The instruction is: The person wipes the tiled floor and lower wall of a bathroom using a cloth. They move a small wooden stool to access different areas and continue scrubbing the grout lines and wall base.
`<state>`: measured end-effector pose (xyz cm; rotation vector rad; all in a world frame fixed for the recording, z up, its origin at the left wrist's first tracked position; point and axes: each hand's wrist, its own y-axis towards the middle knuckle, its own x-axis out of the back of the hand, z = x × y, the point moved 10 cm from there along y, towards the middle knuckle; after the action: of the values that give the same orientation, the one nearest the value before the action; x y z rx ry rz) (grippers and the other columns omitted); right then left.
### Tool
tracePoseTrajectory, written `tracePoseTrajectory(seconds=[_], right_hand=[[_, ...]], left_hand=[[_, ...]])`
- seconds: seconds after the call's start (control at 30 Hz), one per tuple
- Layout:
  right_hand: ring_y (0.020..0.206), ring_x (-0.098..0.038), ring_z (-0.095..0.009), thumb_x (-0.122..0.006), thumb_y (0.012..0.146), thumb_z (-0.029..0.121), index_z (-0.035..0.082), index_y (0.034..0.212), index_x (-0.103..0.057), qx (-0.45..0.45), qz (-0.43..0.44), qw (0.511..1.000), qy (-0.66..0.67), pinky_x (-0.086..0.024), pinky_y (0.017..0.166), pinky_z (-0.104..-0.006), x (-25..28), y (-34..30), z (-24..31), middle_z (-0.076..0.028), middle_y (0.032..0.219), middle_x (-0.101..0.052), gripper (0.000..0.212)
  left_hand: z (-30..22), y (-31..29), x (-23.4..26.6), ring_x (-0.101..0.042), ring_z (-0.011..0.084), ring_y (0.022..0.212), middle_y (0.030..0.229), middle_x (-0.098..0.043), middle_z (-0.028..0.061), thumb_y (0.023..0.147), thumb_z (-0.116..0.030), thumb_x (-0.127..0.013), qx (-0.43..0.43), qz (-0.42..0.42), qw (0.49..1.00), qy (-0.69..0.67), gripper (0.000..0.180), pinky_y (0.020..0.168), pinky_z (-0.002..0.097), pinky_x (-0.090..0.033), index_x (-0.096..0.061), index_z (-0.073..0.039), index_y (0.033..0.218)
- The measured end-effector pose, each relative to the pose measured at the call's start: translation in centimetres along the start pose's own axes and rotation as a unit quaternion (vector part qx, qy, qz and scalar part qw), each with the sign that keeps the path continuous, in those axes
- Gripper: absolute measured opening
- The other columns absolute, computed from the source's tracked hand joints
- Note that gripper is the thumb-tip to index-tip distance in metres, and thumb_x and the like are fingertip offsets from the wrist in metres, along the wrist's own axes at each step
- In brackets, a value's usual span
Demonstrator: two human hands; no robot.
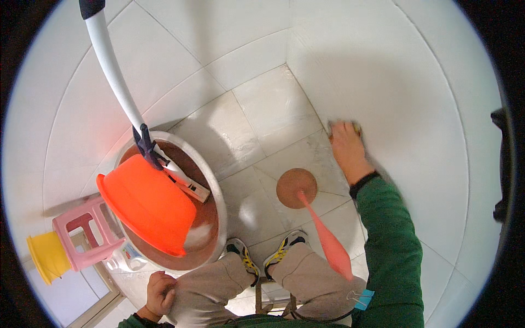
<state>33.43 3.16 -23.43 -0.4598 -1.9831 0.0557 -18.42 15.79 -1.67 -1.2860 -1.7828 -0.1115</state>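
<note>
My right hand [348, 148] reaches out to the foot of the white tiled wall at the right. It is closed on a small scrub sponge [356, 129], mostly hidden under the fingers and a little blurred; dark and yellowish edges peek out. The palm side is turned to the wall and floor edge. My left hand [159, 294] rests beside my left knee, fingers curled in, with nothing visible in it. Between my right forearm and my feet stands a tool with a round brown head [297, 188] and a pink handle [333, 249], like a plunger.
At the left, a large round tub [221, 218] holds a tilted orange basin [147, 205] and the end of a white pole [112, 71]. Past it are a pink stool [87, 232], a yellow bucket [48, 257] and a whitish jug [128, 257]. Walls meet in the far corner.
</note>
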Motion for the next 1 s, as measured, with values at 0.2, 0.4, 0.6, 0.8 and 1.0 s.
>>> tracePoseTrajectory(seconds=[0.2,0.4,0.6,0.8,1.0], right_hand=[[0.121,-0.043,-0.028,-0.048,0.087,0.02,0.002,0.128,-0.053,0.029,0.016,0.999,-0.023,-0.03,0.106,-0.0393,-0.8,-10.2,2.3,-0.013,0.13,-0.051,0.045],[0.118,-0.043,-0.028,-0.049,0.088,0.021,0.003,0.12,-0.058,-0.016,0.185,0.975,0.123,-0.031,0.105,-0.0399,-7.1,-22.6,6.3,-0.012,0.12,-0.055,0.038],[0.113,-0.046,-0.026,-0.05,0.087,0.021,0.007,0.112,-0.064,-0.048,-0.085,0.995,-0.009,-0.033,0.1,-0.0394,4.1,-6.4,-1.9,-0.009,0.113,-0.057,0.032],[0.124,-0.042,-0.026,-0.045,0.092,0.021,0.006,0.129,-0.052,0.03,0.016,0.996,-0.08,-0.029,0.107,-0.0387,-1.2,-19.5,3.7,-0.009,0.132,-0.05,0.041],[0.116,-0.047,-0.028,-0.048,0.089,0.018,0.006,0.121,-0.057,0.002,0.26,0.962,0.08,-0.033,0.105,-0.0399,-10.7,-38.2,9.2,-0.012,0.117,-0.056,0.036]], left_hand=[[0.1,-0.7,-0.4,-0.056,0.0336,0.088,0.088,-0.063,0.0119,0.075,-0.021,-0.06,-0.005,0.007,1.0,-0.009,0.024,0.094,0.048,-0.04,-0.062,-0.005,0.092],[0.9,-2.6,0.0,-0.056,0.0335,0.086,0.087,-0.063,0.0112,0.075,-0.022,-0.059,-0.01,-0.015,1.0,-0.006,0.023,0.094,0.0479,-0.04,-0.063,-0.006,0.091],[-0.4,-2.9,0.0,-0.056,0.033,0.085,0.086,-0.063,0.0108,0.073,-0.02,-0.06,-0.033,-0.036,0.999,-0.022,0.022,0.094,0.0482,-0.04,-0.063,-0.005,0.089],[-0.8,-4.2,0.1,-0.057,0.0327,0.085,0.086,-0.063,0.0111,0.072,-0.017,-0.061,-0.043,-0.059,0.997,-0.009,0.021,0.093,0.0473,-0.041,-0.063,-0.005,0.088],[0.6,-5.1,0.4,-0.057,0.0322,0.085,0.085,-0.064,0.011,0.073,-0.018,-0.06,-0.03,-0.065,0.997,-0.014,0.02,0.094,0.0473,-0.041,-0.063,-0.005,0.088]])
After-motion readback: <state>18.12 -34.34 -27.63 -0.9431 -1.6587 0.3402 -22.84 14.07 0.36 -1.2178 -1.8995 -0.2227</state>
